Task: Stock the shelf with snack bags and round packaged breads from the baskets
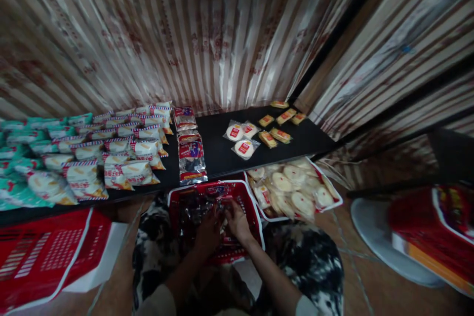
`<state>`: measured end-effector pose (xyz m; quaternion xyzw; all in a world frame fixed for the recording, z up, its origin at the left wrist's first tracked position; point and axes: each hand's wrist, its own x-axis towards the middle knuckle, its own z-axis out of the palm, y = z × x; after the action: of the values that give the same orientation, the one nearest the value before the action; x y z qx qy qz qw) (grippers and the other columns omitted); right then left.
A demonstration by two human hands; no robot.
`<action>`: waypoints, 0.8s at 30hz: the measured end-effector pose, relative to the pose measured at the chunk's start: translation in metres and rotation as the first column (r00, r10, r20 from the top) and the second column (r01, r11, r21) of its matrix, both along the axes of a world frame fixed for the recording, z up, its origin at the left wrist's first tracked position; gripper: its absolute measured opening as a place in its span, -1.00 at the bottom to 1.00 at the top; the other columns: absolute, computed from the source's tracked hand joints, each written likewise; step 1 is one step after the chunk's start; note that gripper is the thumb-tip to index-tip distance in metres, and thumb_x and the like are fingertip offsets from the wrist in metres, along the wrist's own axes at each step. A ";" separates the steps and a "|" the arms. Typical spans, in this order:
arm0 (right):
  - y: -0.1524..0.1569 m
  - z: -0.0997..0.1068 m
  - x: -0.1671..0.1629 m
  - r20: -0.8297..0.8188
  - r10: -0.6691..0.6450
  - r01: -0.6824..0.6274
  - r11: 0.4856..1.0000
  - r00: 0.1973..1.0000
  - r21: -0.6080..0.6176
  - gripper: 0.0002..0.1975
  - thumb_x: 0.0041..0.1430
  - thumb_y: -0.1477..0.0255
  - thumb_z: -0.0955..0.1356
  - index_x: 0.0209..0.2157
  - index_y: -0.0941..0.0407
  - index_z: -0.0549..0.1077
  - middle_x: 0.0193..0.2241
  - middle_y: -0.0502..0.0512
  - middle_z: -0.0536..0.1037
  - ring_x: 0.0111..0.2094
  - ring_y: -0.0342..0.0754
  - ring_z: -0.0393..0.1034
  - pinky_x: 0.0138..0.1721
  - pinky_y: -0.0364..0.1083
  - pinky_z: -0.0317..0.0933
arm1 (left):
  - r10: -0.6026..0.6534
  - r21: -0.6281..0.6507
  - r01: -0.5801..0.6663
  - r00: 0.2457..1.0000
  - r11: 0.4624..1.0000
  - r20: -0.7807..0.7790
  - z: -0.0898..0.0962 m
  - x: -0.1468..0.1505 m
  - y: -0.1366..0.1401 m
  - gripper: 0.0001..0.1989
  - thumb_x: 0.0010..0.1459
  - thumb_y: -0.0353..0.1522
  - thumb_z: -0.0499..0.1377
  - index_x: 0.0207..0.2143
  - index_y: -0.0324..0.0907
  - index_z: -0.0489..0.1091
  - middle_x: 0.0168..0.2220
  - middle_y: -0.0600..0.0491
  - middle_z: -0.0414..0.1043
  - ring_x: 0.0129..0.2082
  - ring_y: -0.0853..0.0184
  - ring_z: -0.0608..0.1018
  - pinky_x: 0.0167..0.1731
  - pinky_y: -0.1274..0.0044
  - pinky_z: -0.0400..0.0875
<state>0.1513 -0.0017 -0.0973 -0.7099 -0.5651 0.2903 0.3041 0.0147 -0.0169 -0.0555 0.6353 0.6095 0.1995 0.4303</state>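
Both hands reach into a red basket [259, 227] with a white rim, set between my knees. Dark, shiny snack packets [190, 212] with some red on them lie inside it. My left hand [209, 231] is down among them, its fingers bent and in shadow; what they hold cannot be made out. My right hand [239, 222] is beside it, fingers and thumb curled on a snack packet. Just ahead on the black shelf [218, 158], similar red-and-dark packets [191, 155] lie in a short column.
White snack bags [85, 177] and green bags [22, 185] fill the shelf's left part. Round white packaged cakes [244, 148] and small yellow packets [285, 116] lie to the right. Another basket [296, 190] holds round cakes. Red baskets [55, 252] stand at both sides; striped sheeting hangs behind.
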 end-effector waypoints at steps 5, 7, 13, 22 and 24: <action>0.040 0.004 -0.002 -0.091 -0.133 0.144 0.980 0.987 0.135 -0.57 0.07 0.44 0.21 -0.01 0.18 0.38 -0.06 0.25 0.46 0.01 0.06 0.33 0.06 0.05 0.19 | 0.248 -0.120 -0.254 0.967 0.960 -0.063 0.004 -0.008 0.031 -0.69 0.05 -0.47 0.04 -0.14 -0.21 0.42 -0.06 -0.07 0.47 -0.02 0.24 0.46 0.04 0.40 0.28; 0.053 0.007 -0.002 -0.081 -0.132 0.142 0.980 0.988 0.142 -0.60 0.06 0.44 0.21 -0.06 0.20 0.41 -0.10 0.27 0.47 -0.03 0.07 0.34 0.04 0.06 0.21 | 0.295 -0.111 -0.302 0.953 0.947 -0.070 0.001 -0.009 0.046 -0.66 0.05 -0.49 0.03 -0.10 -0.23 0.39 -0.01 -0.10 0.43 0.03 0.24 0.43 0.05 0.41 0.26; 0.063 0.000 -0.005 -0.090 -0.128 0.139 0.981 0.988 0.138 -0.66 0.08 0.48 0.18 -0.13 0.17 0.42 -0.20 0.20 0.50 -0.14 0.00 0.39 -0.05 0.00 0.26 | 0.326 -0.074 -0.330 0.944 0.941 -0.059 -0.017 -0.006 0.076 -0.57 0.05 -0.54 0.00 0.01 -0.26 0.29 0.07 -0.12 0.35 0.04 0.29 0.42 0.04 0.44 0.27; 0.059 -0.010 -0.002 -0.005 -0.069 0.070 0.995 0.998 0.077 -0.69 -0.03 0.56 0.23 -0.24 0.15 0.49 -0.30 0.16 0.51 -0.26 0.00 0.42 -0.15 -0.02 0.31 | 0.218 -0.062 -0.224 0.972 0.973 -0.085 -0.030 0.008 0.079 -0.75 0.01 -0.58 0.07 -0.24 -0.27 0.43 -0.18 -0.09 0.50 -0.13 0.28 0.51 -0.06 0.44 0.33; 0.057 -0.009 -0.001 0.029 -0.076 0.074 0.996 0.997 0.054 -0.69 -0.05 0.58 0.25 -0.24 0.14 0.50 -0.30 0.16 0.51 -0.27 0.00 0.42 -0.15 -0.01 0.31 | 0.197 -0.050 -0.203 0.975 0.978 -0.098 -0.028 0.008 0.077 -0.80 0.02 -0.58 0.05 -0.36 -0.27 0.44 -0.26 -0.08 0.52 -0.19 0.28 0.52 -0.10 0.43 0.34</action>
<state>0.1499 0.0555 -0.1066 -0.7266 -0.5501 0.2526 0.3249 0.0226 0.0605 -0.0832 0.5662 0.6953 0.1938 0.3981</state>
